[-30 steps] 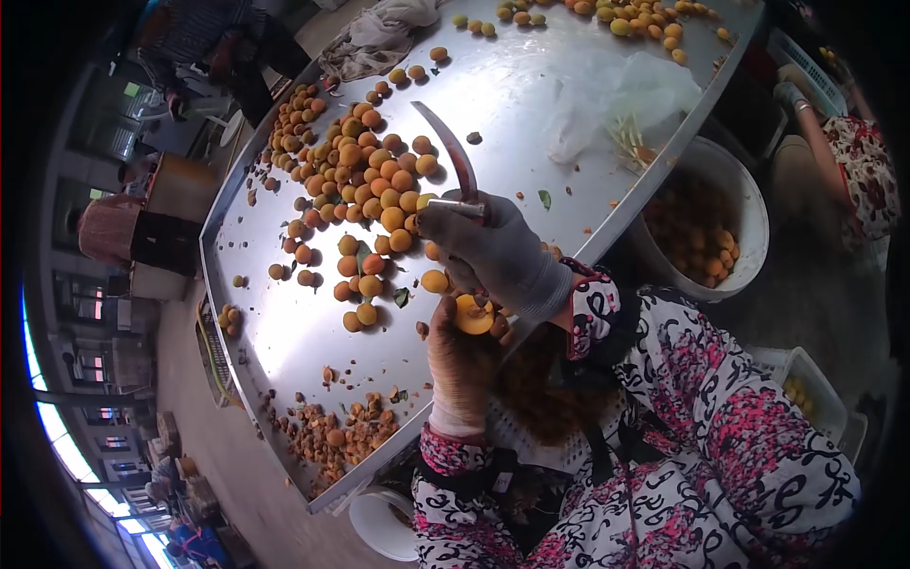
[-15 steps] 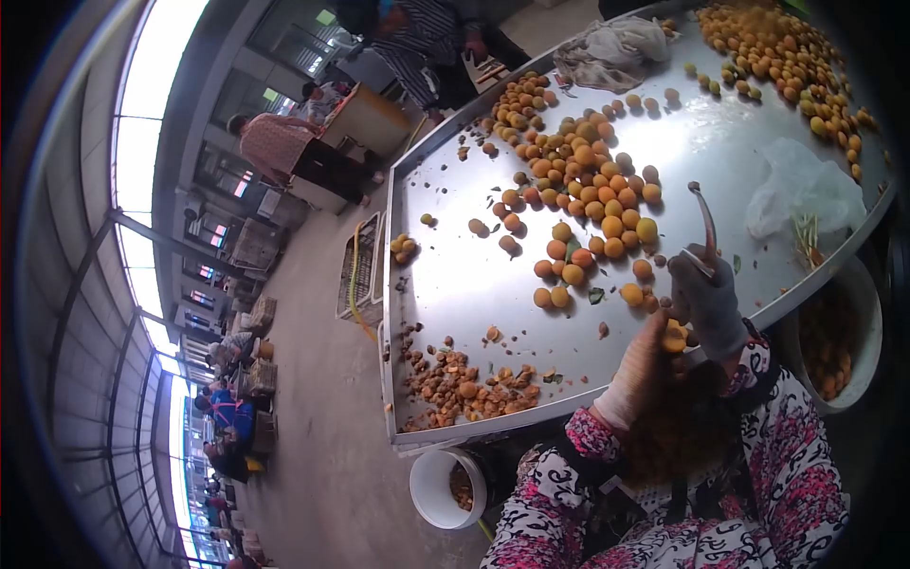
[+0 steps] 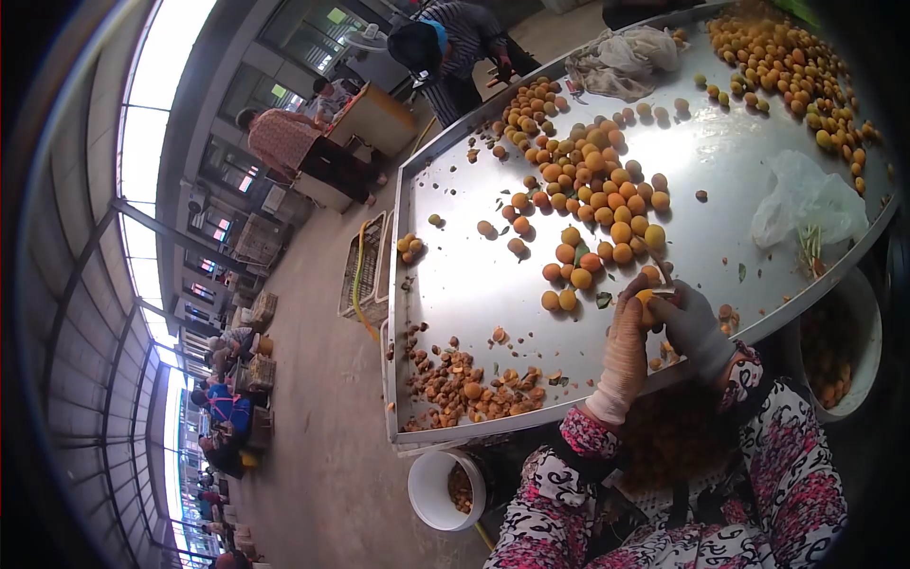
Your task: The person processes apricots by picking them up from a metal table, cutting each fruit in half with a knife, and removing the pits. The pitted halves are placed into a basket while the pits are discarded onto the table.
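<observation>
Over the near edge of the metal table (image 3: 464, 275), my gloved left hand (image 3: 623, 356) is closed on an orange-yellow apricot (image 3: 648, 305). My gloved right hand (image 3: 697, 327) meets it from the right, its fingers wrapped round a thin curved tool (image 3: 664, 269) whose end reaches up beside the fruit. Where the tool's lower end touches the fruit is hidden by the fingers. Loose apricots (image 3: 607, 194) lie in a broad group just beyond both hands. A few fruit scraps (image 3: 728, 317) lie by my right wrist.
Pits and scraps (image 3: 469, 391) lie at the table's near left corner. A white bucket (image 3: 431, 493) stands below it, another bucket (image 3: 864, 351) at the right. A plastic bag (image 3: 806, 199), a cloth (image 3: 621, 62) and more apricots (image 3: 787, 62) lie farther back. A person (image 3: 464, 47) stands at the far edge.
My right hand has lowered the tool from upright to the apricot, and both hands have come together, slightly left and up. The person at the far edge leans farther into view.
</observation>
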A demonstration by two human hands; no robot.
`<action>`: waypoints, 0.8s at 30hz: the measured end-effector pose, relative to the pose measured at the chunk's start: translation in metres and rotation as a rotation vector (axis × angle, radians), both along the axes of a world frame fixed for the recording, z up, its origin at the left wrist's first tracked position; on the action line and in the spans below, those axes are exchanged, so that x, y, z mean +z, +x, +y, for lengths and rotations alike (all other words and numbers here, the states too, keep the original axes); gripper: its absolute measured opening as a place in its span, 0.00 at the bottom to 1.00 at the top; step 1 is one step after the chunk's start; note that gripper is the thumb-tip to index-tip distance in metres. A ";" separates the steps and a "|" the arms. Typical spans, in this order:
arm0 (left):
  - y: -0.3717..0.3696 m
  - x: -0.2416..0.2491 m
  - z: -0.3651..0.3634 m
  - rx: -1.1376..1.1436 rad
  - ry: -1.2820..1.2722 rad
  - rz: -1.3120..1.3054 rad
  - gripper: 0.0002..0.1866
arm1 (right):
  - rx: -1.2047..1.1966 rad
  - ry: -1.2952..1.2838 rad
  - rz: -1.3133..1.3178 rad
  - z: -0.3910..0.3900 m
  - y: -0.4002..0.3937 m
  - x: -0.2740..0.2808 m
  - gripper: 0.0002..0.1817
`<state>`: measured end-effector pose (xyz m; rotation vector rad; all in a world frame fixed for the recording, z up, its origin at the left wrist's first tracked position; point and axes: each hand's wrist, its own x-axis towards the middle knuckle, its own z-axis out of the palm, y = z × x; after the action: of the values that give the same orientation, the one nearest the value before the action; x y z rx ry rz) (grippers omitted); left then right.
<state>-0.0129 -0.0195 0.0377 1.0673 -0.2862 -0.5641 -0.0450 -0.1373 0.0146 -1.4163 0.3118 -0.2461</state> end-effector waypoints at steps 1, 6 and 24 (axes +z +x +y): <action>0.000 0.001 -0.003 0.019 -0.020 0.013 0.26 | -0.020 -0.018 -0.028 -0.003 0.003 0.002 0.19; 0.009 0.008 0.014 -0.224 0.076 0.310 0.25 | 0.248 -0.091 -0.014 -0.013 -0.004 0.029 0.17; -0.014 -0.012 -0.005 -0.344 -0.126 0.640 0.23 | -0.017 0.558 -0.290 -0.034 -0.013 0.082 0.16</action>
<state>-0.0269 -0.0247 0.0252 0.6702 0.0625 -1.1455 -0.0583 -0.1710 0.0965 -0.8143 0.1358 -0.3440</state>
